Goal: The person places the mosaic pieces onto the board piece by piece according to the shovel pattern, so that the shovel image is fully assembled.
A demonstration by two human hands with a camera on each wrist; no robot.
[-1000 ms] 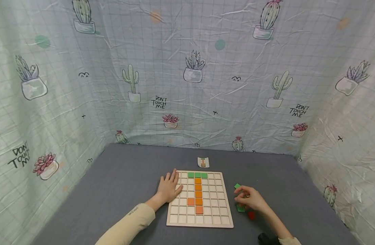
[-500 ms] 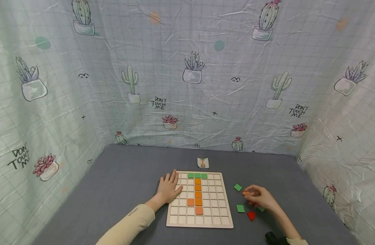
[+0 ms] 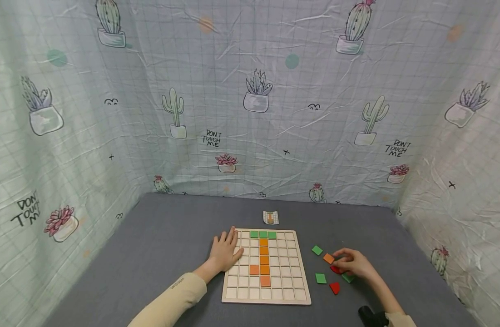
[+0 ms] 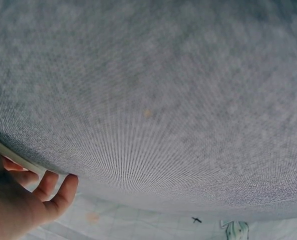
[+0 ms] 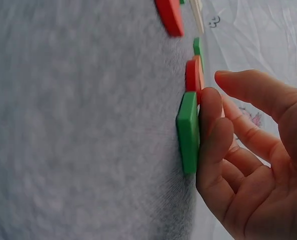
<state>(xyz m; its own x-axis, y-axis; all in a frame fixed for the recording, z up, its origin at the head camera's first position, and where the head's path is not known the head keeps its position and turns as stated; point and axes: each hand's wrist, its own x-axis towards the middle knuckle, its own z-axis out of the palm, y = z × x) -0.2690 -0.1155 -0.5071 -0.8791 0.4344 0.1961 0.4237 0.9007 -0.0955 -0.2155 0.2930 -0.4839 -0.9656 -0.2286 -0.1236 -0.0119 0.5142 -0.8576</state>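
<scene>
My left hand (image 3: 224, 252) rests with spread fingers on the left edge of a wooden grid board (image 3: 282, 294). In the left wrist view, its fingers (image 4: 63, 195) lie along the board's edge. Green tiles (image 3: 263, 235) and orange tiles (image 3: 264, 260) sit in the board's squares. To the right, my right hand (image 3: 353, 263) is over loose tiles, thumb apart from its loosely bent fingers, nothing seen between them. Beside it lie an orange tile (image 3: 329, 258), a partly covered red piece (image 3: 335, 270) and a green tile (image 5: 188, 132), which the fingers are close to or touching.
More loose pieces lie between the board and my right hand: a green tile (image 3: 317, 250), another green tile (image 3: 321, 278) and a red piece (image 3: 335, 288) with a rounded edge. A small pattern card (image 3: 270, 217) lies behind the board. A cactus-print curtain (image 3: 250, 150) surrounds the grey table (image 3: 184, 227).
My right hand has moved right, away from the board. The orange tile, at its fingertips half a second ago, now lies apart from them. My left hand has stayed still.
</scene>
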